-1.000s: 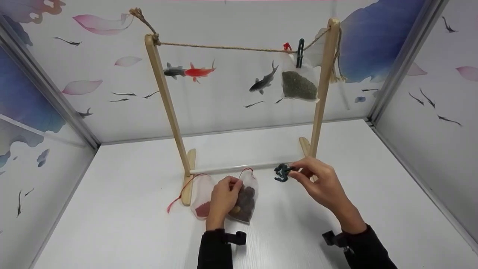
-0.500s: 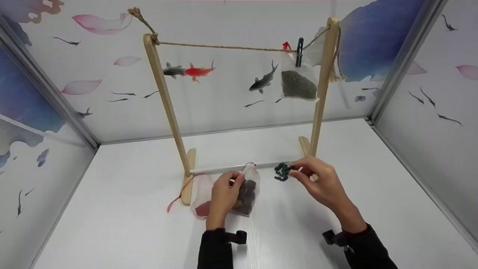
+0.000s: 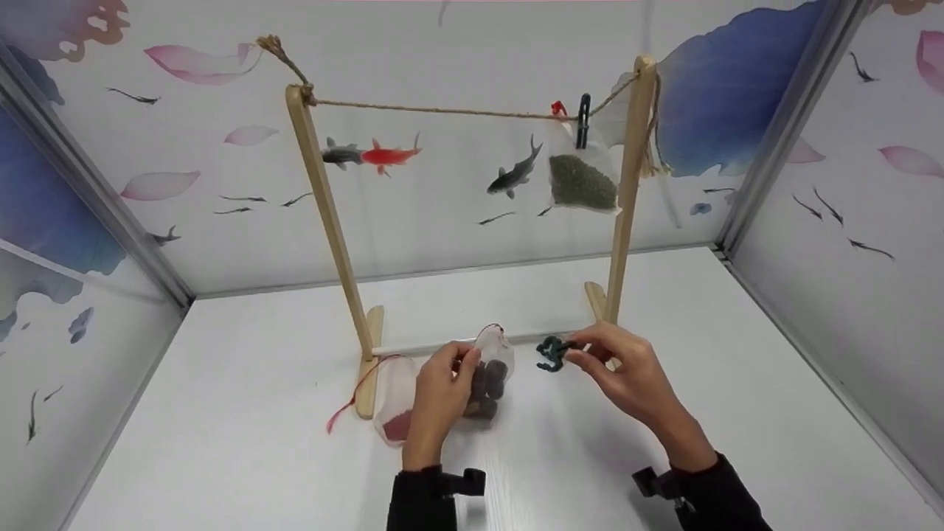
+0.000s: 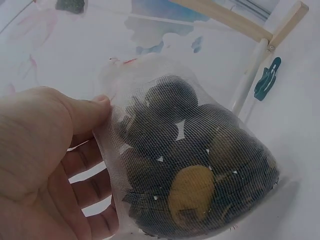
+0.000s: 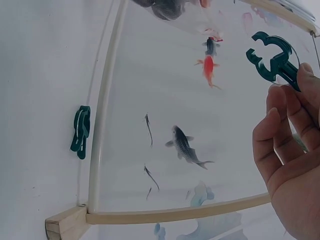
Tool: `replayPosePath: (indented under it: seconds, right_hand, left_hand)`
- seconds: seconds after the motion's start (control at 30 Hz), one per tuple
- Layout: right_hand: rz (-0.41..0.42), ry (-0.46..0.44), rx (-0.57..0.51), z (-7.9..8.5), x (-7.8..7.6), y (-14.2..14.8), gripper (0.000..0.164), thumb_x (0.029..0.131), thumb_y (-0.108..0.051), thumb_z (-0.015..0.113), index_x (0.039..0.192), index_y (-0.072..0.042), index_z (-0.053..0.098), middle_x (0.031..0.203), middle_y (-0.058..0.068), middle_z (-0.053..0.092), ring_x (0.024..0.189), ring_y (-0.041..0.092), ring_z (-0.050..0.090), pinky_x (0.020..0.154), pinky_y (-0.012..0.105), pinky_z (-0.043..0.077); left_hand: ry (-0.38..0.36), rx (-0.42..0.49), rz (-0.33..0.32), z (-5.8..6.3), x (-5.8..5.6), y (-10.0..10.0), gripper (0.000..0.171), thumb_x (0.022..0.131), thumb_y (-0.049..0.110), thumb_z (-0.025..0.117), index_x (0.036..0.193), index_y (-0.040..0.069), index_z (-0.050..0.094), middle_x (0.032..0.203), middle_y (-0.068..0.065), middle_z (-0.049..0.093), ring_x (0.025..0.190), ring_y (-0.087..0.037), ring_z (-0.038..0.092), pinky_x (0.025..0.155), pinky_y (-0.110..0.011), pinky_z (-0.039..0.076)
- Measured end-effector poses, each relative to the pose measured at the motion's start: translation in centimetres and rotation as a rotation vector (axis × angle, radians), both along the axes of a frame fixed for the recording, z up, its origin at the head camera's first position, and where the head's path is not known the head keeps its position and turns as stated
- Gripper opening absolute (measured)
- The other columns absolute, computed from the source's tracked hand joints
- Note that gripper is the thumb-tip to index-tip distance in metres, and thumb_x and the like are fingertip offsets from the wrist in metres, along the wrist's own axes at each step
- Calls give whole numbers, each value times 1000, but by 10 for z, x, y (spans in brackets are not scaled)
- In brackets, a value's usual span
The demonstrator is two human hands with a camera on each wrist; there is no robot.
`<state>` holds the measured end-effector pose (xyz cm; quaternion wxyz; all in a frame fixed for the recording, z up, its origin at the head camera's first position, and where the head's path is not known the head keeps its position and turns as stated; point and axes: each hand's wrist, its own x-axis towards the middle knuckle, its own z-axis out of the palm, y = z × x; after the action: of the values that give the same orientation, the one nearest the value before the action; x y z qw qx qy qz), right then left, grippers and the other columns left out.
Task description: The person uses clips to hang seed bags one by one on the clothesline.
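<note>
My left hand [image 3: 441,402] pinches the upper left edge of a white mesh drawstring bag [image 4: 192,145] between thumb and fingers. Dark round lumps and a yellowish-brown piece show through the mesh. The bag hangs upright in front of the rack's white crossbar [image 3: 527,338]. To its right, my right hand [image 3: 627,380] pinches the handles of a dark green spring clip [image 5: 280,57], whose curved jaws stand spread with nothing between them. Clip and bag are apart. Beside my left wrist lies a second mesh bag [image 3: 396,426] with red contents and a red cord, partly hidden.
A jute rope [image 3: 442,110] spans two wooden posts [image 3: 330,221]. Near the right post, a green clip [image 3: 583,124] holds a mesh bag of greenish grains [image 3: 582,182] on the rope. Another green clip [image 5: 81,131] lies on the table by the crossbar. Printed walls enclose the table.
My left hand has raised the bag of dark lumps and turned it more upright. The right hand keeps its hold on the clip. The head view has tilted slightly.
</note>
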<state>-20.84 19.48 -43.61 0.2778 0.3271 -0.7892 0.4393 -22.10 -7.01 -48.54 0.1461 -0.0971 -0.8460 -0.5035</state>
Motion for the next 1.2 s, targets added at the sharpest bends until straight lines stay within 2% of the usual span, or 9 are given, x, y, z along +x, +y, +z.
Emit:
replayPosePath:
  seconds: [0.1,0.2,0.3,0.53,0.67,0.87,1.03,1.2]
  right_hand:
    - [-29,-8,-11,2,5,1,29,78,15,78,99,-4,72,83,2,68,59,11,59,56,16,48]
    - [-42,-1,-10,0,-2,5,30,79,12,79,101,-7,73,82,-2,67,59,12,60,55,17,48]
    - [-13,37,9,11,-7,8,31,81,10,79,104,-9,73,85,-2,68,62,12,61,58,17,49]
    - [54,149,89,66,-18,7,31,82,11,78,107,-8,73,94,1,70,66,8,57,60,15,46]
    - [59,223,113,100,-27,2,28,80,10,79,103,-6,74,93,3,70,65,7,57,61,13,44]
    - [60,346,189,146,-38,-2,20,81,8,80,96,-5,75,87,4,70,67,9,58,62,12,42]
    - [68,462,244,181,-48,-8,3,89,-4,77,91,-3,74,81,6,68,63,11,55,60,15,38]
    - [41,559,280,207,-60,-15,3,90,-4,76,90,-2,74,80,9,66,59,16,55,58,18,38]
  left_hand:
    - [19,4,2,3,5,5,16,102,27,65,98,13,71,85,7,64,79,-11,60,67,-28,49]
    - [51,-12,-7,10,7,6,18,100,29,67,96,13,73,83,8,66,76,-9,60,65,-27,50]
    - [116,-59,-24,22,6,8,20,99,30,69,94,12,74,82,6,67,74,-9,61,63,-26,51]
    - [284,-238,-76,67,-3,12,19,99,25,69,95,8,74,84,-1,69,71,-12,63,63,-29,52]
    - [362,-314,-73,99,-11,11,19,99,25,69,94,8,73,84,-1,69,71,-14,62,64,-32,52]
    - [462,-407,-61,139,-25,11,21,100,27,68,94,8,74,87,-2,71,76,-18,64,67,-37,53]
    - [451,-397,-59,171,-39,8,22,100,29,67,97,8,75,88,-2,71,78,-19,62,70,-37,51]
    - [425,-307,-92,197,-55,7,24,101,31,65,101,9,76,92,0,72,82,-15,63,75,-30,50]
